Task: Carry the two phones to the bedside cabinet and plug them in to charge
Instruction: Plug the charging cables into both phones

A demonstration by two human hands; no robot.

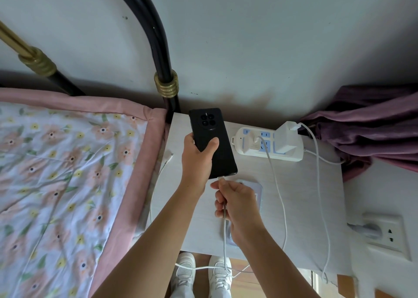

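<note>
My left hand grips a black phone, camera side up, above the white bedside cabinet. My right hand pinches the end of a white charging cable right at the phone's bottom edge; the plug tip is at the port. A second phone in a clear case lies flat on the cabinet, mostly hidden under my right hand. A white power strip with two chargers plugged in sits at the cabinet's back right. Another white cable end lies loose on the cabinet's left edge.
The bed with a flowered quilt and pink border lies left of the cabinet, its black and brass frame against the wall. Purple fabric is bunched at the right. A wall socket holds a plug. My white shoes stand below.
</note>
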